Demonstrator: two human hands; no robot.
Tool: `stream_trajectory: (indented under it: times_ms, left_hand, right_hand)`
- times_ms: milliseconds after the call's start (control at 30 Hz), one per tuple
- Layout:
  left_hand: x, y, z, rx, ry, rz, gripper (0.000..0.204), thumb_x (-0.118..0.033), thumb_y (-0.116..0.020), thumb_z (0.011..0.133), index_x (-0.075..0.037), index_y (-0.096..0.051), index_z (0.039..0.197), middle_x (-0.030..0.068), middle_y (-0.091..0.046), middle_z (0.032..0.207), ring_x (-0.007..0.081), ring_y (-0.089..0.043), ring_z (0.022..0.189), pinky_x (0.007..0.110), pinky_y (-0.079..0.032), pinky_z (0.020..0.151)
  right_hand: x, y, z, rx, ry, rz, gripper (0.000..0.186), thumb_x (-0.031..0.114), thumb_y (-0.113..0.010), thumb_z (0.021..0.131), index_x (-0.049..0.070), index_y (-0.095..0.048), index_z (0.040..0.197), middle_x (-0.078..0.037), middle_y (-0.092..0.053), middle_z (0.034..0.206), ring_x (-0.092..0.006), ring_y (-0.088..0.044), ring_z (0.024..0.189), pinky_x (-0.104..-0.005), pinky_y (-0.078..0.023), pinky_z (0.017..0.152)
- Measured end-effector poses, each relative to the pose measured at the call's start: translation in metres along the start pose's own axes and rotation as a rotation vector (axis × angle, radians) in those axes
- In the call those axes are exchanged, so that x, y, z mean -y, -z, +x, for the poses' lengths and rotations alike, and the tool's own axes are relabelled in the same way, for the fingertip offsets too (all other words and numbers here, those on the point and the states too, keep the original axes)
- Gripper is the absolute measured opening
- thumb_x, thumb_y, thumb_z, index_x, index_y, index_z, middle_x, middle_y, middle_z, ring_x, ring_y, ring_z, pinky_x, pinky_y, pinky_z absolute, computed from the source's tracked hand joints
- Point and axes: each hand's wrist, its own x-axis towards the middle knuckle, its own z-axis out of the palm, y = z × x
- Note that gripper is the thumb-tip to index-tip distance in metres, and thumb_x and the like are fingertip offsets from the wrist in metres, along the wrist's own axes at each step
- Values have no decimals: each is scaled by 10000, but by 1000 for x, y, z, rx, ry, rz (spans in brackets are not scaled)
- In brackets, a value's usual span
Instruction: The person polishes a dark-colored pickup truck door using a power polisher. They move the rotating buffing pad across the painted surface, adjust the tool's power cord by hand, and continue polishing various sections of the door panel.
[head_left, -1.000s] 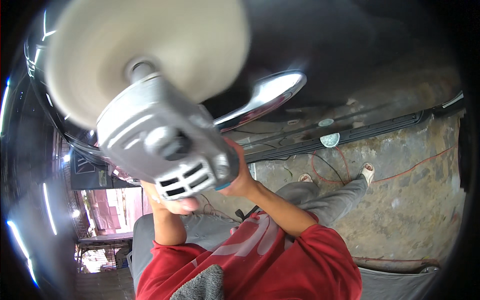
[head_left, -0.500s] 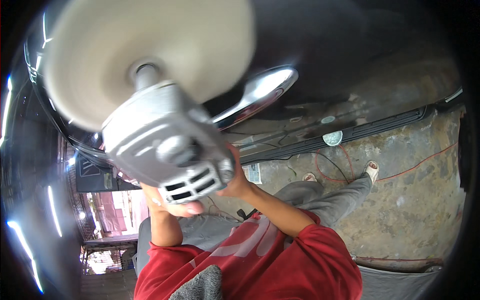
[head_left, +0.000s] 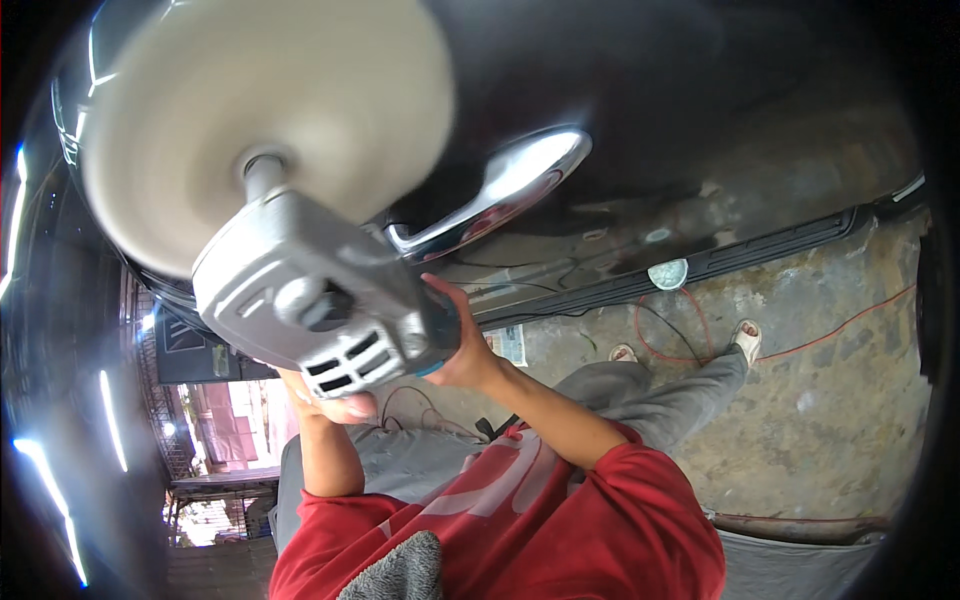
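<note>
A rotary polisher (head_left: 310, 300) with a silver gear housing is held in both my hands, up close to the view. Its large round cream polishing pad (head_left: 350, 110) is smeared as if spinning, and lies over the glossy black car door (head_left: 700, 120). My right hand (head_left: 465, 345) is closed round the polisher's darker body, thumb side up. Beneath the housing my left hand (head_left: 345, 405) grips it from below, its fingers partly hidden. Just right of the pad is a chrome door handle (head_left: 530, 175).
A black side step (head_left: 740, 255) runs along the car's lower edge, with a pale half-round thing (head_left: 668, 273) beside it. A red cord (head_left: 840, 335) and a dark cord cross the stained concrete floor (head_left: 800, 430). A grey towel (head_left: 400, 570) lies against my red shirt.
Both hands have carried the polisher a little left and toward me. More of the chrome handle's left end shows. The pad is blurred in both frames.
</note>
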Motion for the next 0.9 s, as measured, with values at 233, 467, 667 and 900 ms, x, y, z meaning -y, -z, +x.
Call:
stream_trajectory:
  times_ms: [233,467,667,900]
  left_hand:
    - [22,9,-32,-147,78,55,998,-757,-591,666,50,-399,1221,113,-579,1066,206,-605,904,312,-494,773]
    - [-68,-46,24,17,217,-304,922,-511,-826,573,71,-453,1183,101,-591,1044,168,-591,894,289,-492,778]
    - [-109,-84,78,201,126,-352,925,-567,-776,597,67,-449,1186,100,-590,1040,176,-589,898,297,-488,785]
    - [-96,-80,55,187,139,-322,937,-633,-717,624,62,-445,1189,99,-589,1035,185,-587,902,307,-484,794]
  right_hand:
    - [13,19,-1,232,-220,-193,1008,64,-838,566,21,-238,1376,-182,-479,1276,-264,-522,1148,-345,-412,964]
    - [47,43,4,72,-72,-188,990,78,-821,590,64,-233,1387,-178,-518,1227,-288,-548,1114,-360,-437,936]
    - [74,63,14,-36,16,-114,1007,32,-803,603,9,-173,1388,-162,-502,1240,-240,-509,1156,-346,-374,999]
    - [65,67,13,2,74,-125,1047,38,-824,592,7,-153,1395,-159,-472,1276,-242,-474,1195,-358,-355,1021]
